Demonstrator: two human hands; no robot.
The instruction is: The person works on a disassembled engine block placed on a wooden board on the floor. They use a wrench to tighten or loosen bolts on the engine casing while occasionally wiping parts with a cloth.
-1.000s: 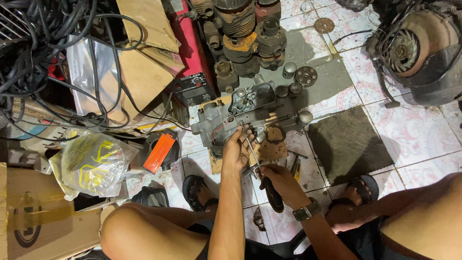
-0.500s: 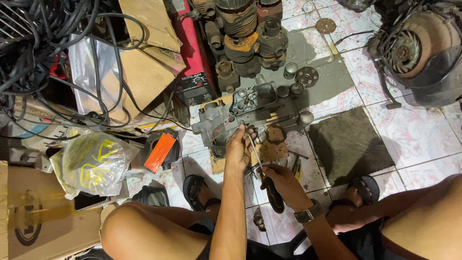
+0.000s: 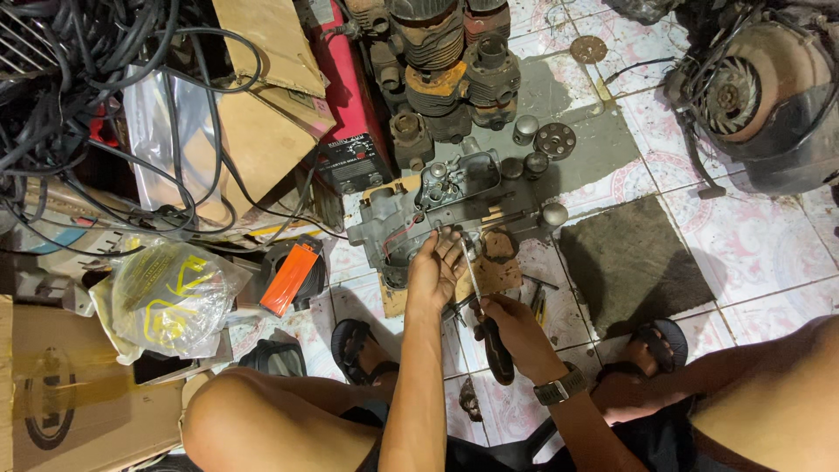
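Grey cast-metal engine casing (image 3: 437,205) sits on the tiled floor (image 3: 769,253) directly in front of me, resting partly on a scrap of brown cardboard (image 3: 489,275). My left hand (image 3: 434,269) lies against the near edge of the casing, fingers curled over it and steadying it; whether they pinch any small part there I cannot tell. My right hand (image 3: 516,323) is closed around the black handle of a long screwdriver (image 3: 485,323). The thin metal shaft runs up and slightly left from my fist, past my left fingers, with its tip at the casing. A wristwatch with a dark strap (image 3: 559,386) is on my right wrist.

Surroundings:
- Behind the casing: a rusty finned engine cylinder block (image 3: 454,61) and, just left of it, a red box-shaped machine (image 3: 350,114).
- Right of the casing: small round metal parts (image 3: 556,140) lie loose on the tiles, and a dark square floor mat (image 3: 634,262) lies near my right foot.
- Far right: a round engine fan housing (image 3: 760,87).
- Left: a tangle of black cables (image 3: 79,79), a clear plastic bag with yellow markings (image 3: 170,297), and an orange flat object (image 3: 288,278) lying on a dark round part.
- Both my feet wear dark sandals (image 3: 358,350).
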